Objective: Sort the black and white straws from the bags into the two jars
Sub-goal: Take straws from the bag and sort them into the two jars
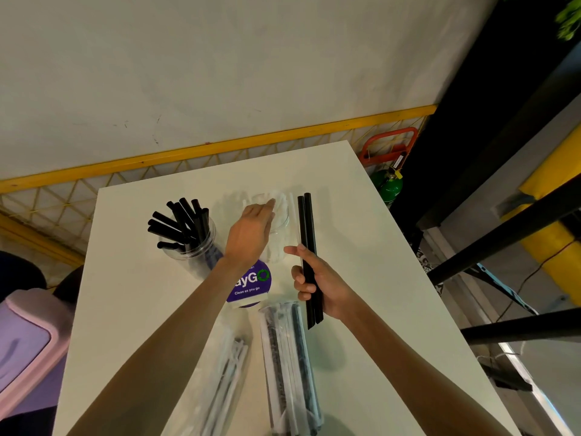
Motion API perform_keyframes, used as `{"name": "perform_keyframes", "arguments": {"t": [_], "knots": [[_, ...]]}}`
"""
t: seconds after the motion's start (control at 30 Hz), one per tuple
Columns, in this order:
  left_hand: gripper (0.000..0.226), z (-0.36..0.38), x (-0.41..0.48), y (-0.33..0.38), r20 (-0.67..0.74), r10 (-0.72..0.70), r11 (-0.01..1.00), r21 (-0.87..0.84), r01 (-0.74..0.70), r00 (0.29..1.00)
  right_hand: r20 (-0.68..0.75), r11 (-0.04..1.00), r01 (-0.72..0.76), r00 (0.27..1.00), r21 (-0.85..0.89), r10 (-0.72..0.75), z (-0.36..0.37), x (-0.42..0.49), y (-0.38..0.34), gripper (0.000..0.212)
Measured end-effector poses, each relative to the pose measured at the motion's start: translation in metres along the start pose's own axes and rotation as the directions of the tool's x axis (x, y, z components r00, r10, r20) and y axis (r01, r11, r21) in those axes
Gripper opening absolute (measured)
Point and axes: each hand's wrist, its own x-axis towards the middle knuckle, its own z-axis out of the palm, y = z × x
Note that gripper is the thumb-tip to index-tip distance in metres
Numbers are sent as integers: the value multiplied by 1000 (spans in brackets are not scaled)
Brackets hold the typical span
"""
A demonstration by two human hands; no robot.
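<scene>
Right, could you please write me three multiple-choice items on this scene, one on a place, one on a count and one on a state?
1. Where does the jar of black straws stand?
A. Left of the left hand
B. Right of the right hand
C. On the floor

2. How many black straws does the right hand hold?
A. One
B. Two
C. Five

3. How are the bags placed?
A. Upright
B. Empty
C. Flat, with straws inside

1 A: it stands left of that hand on the table.
2 B: two black straws run through its grip.
3 C: both lie flat, straws showing through.
</scene>
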Motion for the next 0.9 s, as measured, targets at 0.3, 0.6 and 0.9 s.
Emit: {"name": "perform_keyframes", "arguments": {"t": [0.3, 0.6, 0.9], "knots": [[44, -12, 3, 15, -154, -81, 992, -106, 65, 985, 39, 1000, -22, 999, 7, 21, 5, 2, -1, 29], [28, -41, 0, 41, 388, -364, 459, -716, 526, 847, 186, 985, -106, 979, 135, 80, 14, 1, -4, 25], [18, -55, -10, 44, 506, -359, 240, -762, 601, 784, 337, 975, -174, 934, 138, 119, 13, -1, -3, 42]]}}
